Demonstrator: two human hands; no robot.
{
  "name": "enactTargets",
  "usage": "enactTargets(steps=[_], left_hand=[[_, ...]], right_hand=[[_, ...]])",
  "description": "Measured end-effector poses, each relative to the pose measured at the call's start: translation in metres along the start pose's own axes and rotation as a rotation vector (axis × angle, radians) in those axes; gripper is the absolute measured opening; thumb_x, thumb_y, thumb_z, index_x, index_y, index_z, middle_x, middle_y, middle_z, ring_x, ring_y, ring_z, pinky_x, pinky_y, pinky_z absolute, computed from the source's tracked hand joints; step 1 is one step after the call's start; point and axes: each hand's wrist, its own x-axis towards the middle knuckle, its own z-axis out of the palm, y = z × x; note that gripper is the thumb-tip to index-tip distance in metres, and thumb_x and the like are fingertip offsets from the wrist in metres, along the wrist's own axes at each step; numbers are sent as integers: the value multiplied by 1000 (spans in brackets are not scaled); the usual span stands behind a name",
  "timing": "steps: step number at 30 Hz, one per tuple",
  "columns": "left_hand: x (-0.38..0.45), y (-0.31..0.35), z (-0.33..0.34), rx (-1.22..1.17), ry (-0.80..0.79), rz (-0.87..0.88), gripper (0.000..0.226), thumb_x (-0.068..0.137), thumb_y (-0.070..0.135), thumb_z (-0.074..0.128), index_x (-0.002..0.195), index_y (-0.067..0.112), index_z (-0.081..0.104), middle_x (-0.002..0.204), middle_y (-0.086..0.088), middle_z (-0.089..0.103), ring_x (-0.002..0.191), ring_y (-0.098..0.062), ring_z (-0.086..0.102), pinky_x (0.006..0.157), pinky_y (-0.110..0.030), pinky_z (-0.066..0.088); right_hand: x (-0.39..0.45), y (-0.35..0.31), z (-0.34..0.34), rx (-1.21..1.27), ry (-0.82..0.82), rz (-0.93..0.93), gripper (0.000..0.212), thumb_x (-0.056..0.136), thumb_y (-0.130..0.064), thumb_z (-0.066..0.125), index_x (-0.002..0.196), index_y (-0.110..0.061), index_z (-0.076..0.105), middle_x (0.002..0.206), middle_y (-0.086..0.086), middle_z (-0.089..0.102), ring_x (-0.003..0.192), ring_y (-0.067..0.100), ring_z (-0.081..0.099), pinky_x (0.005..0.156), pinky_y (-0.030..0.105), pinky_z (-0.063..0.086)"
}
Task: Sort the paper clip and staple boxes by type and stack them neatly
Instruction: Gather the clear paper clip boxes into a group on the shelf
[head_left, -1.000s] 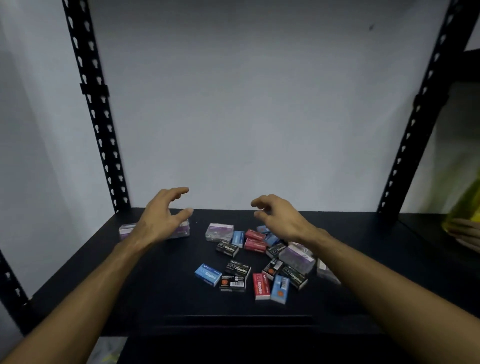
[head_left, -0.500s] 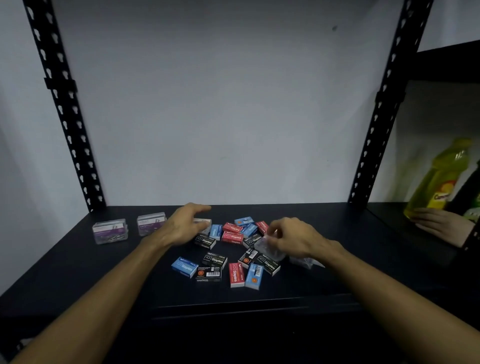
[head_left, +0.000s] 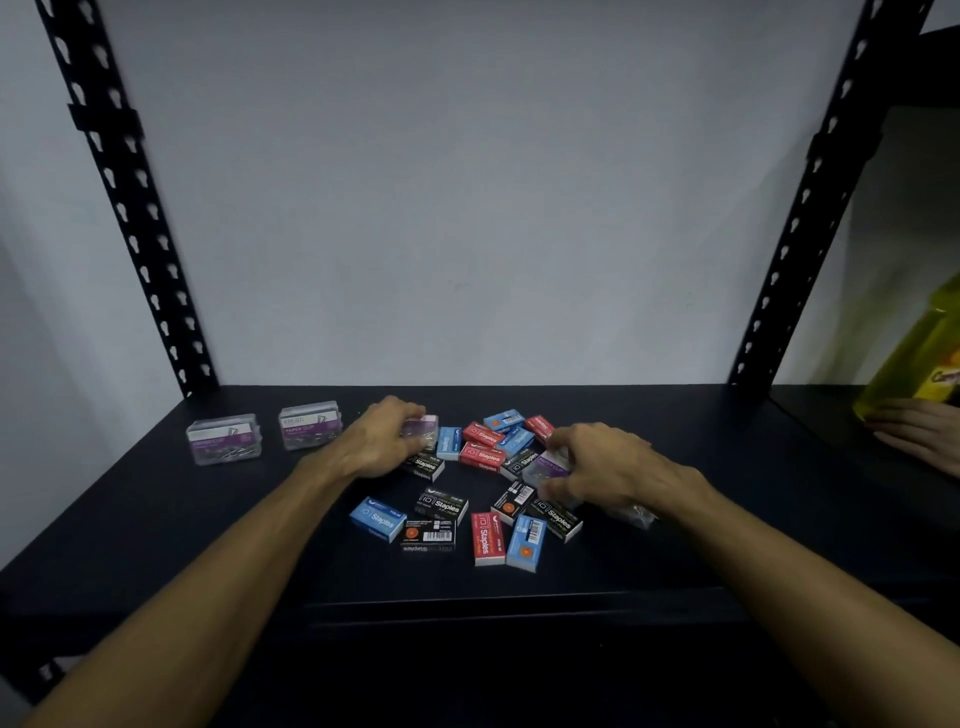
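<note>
Several red, blue and black staple boxes (head_left: 485, 460) lie jumbled in the middle of the black shelf (head_left: 156, 525). Two clear paper clip boxes with purple labels (head_left: 224, 437) (head_left: 310, 424) stand side by side at the left. My left hand (head_left: 387, 439) curls its fingers round another clear paper clip box (head_left: 423, 428) at the pile's left edge. My right hand (head_left: 602, 462) grips a clear paper clip box (head_left: 550, 465) on the pile's right side. A further clear box (head_left: 636, 514) is half hidden under my right wrist.
Perforated black uprights (head_left: 130, 208) (head_left: 810, 197) frame the shelf against a white wall. At the far right, another person's hand (head_left: 919, 434) rests by a yellow bottle (head_left: 919, 364) on the neighbouring shelf. The shelf's front edge (head_left: 493, 603) runs just below the pile.
Both hands have dropped from above the shelf onto the pile. The left hand moved right from the two set-aside boxes to a third one, and the right hand closed on a clear box.
</note>
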Motion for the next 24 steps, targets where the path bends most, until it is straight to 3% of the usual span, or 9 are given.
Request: enactTargets(steps=[6,9,14,18,21,24], left_hand=[[4,-10,-5,-43,-26,-50,68,87,26,72,146,9,42,148,-7,47,134,-23,46,110,-36,36],[5,-14,-8,-66,-46,-56,67,80,29,79,138,13,50,135,-6,58,116,-20,58,103,-39,47],[2,-13,-10,-107,-32,-19,56,74,24,83,119,27,50,117,1,56,97,-13,61,86,-34,53],[0,-13,-9,-137,-9,6,56,73,21,85,116,28,50,109,5,58,93,-12,61,77,-29,51],[0,-12,-7,-175,-14,13,59,77,17,81,126,26,50,112,5,56,96,-12,60,84,-30,52],[0,-13,-5,-179,-41,14,49,81,14,77,123,27,55,112,5,61,95,-11,61,84,-31,53]], right_hand=[[6,8,3,179,-5,3,77,81,-48,75,144,-17,44,130,3,61,101,12,62,89,31,51],[5,10,3,231,13,-19,77,80,-44,77,143,-13,46,130,2,57,97,9,58,80,24,48],[5,14,7,254,68,-36,70,77,-44,80,135,-19,51,121,-3,43,104,13,53,85,30,51],[6,17,10,316,82,-65,51,79,-36,80,121,-28,52,119,-4,47,99,10,54,74,22,46],[6,20,10,403,67,-74,43,80,-31,80,112,-29,53,116,-5,58,96,9,60,78,28,54],[4,21,8,458,38,-77,39,83,-23,78,112,-28,52,113,-5,62,93,8,63,72,24,55]])
